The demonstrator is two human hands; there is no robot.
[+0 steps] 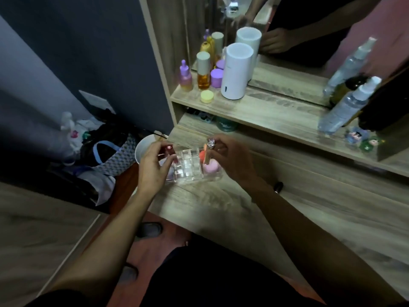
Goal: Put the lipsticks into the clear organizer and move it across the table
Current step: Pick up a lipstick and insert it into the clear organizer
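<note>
A clear plastic organizer (188, 168) with small square compartments sits near the left edge of the wooden table (287, 207). My left hand (155, 167) pinches a dark red lipstick (170, 149) upright over the organizer's left end. Over the right end, my right hand (230, 160) grips a lipstick with a clear faceted cap (210, 144) and a peach-coloured tube, also upright. A pink round sponge (211, 167) and an orange-red one (202, 156) rest in the organizer's right part. Whether either lipstick stands in a compartment is unclear.
A raised shelf (254, 111) behind holds a white cylinder (236, 72), purple and amber bottles, a yellow jar (207, 96) and clear spray bottles (345, 105), with a mirror behind. A white bowl (143, 149) lies left of the table. A small dark object (278, 187) lies by my right wrist.
</note>
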